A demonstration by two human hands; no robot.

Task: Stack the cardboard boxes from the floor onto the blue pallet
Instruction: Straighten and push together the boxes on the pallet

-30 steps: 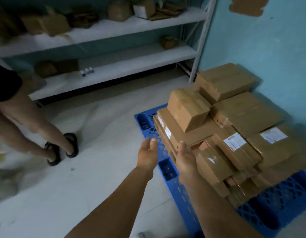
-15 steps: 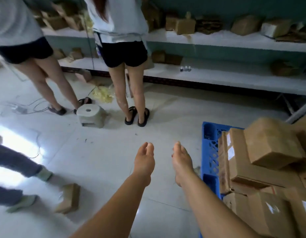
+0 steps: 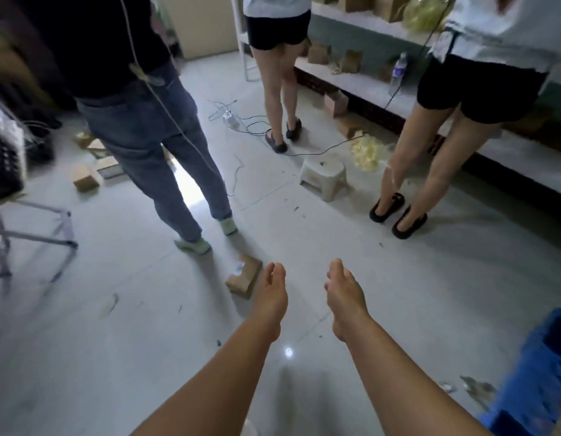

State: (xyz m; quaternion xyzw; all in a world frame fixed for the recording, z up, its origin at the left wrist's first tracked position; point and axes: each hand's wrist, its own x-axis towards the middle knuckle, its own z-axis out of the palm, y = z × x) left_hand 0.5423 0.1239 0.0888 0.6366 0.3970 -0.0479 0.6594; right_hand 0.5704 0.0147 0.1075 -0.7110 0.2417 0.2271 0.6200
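Fetching step: left hand and right hand reach out relaxed, holding nothing, toward the cardboard box just beyond the left hand, seemingly untouched; next, grasp it.

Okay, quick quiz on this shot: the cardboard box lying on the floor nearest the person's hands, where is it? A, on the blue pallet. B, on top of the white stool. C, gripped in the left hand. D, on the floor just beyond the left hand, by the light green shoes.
D: the cardboard box lies on the floor just past the empty left hand, near the light green shoes.
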